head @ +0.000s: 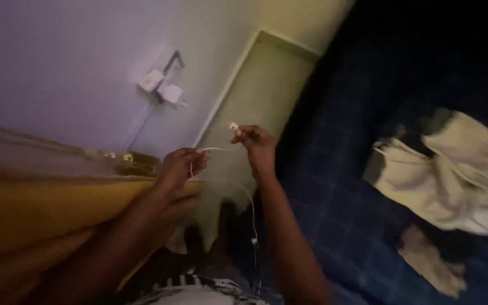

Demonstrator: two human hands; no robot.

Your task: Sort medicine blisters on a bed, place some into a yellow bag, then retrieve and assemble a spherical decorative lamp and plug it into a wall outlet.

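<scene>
A thin white cable runs between both my hands and hangs down toward my lap. My right hand pinches the cable's small white plug end with the fingertips, held up in front of the wall. My left hand grips the cable a short way back, where it bends in a loop. Both hands are close together, in front of the pale wall and the greenish floor strip.
A wall socket with two white plugs sits on the pale wall up left. A yellow-orange cloth covers the left. A dark blue checked bedsheet lies right, with crumpled pale clothing on it.
</scene>
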